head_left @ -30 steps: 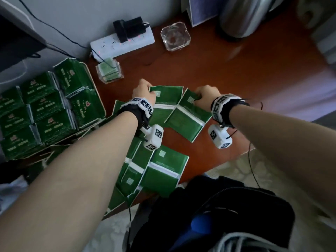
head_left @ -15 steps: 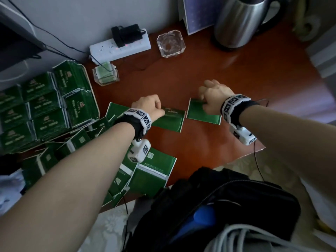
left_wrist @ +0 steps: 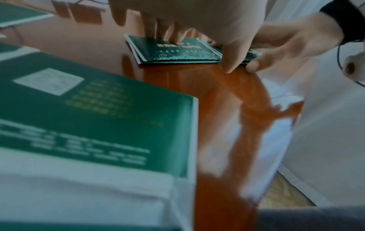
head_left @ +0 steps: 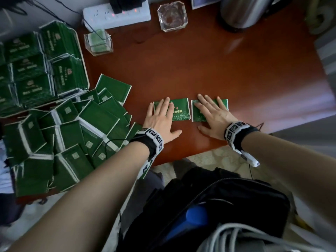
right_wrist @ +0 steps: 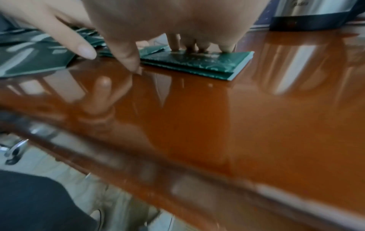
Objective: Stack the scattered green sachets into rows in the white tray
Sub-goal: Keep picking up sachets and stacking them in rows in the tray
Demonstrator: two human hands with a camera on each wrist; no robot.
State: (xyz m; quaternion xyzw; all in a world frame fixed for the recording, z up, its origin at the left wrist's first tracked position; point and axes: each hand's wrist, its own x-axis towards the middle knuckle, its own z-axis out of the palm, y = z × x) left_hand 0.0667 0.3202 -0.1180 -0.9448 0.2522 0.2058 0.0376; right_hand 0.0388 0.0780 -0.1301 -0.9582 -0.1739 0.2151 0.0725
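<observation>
Two small stacks of green sachets lay side by side on the red-brown table (head_left: 218, 70), a narrow gap between them: the left stack (head_left: 181, 110) and the right stack (head_left: 200, 115). From the wrist views each held at least two sachets; the exact number could not be told. The left hand (head_left: 160, 120) lay flat with straight, spread fingers pressing the left stack, thumb out on the wood. The right hand (head_left: 212, 115) did the same on the right stack, gripping nothing. The sachets were dark green with pale edges, gold lettering and a swirl pattern. A loose heap of sachets (head_left: 72, 133), too many to count, covered the table's left part, and the white tray (head_left: 83, 57) beyond it held filled rows.
</observation>
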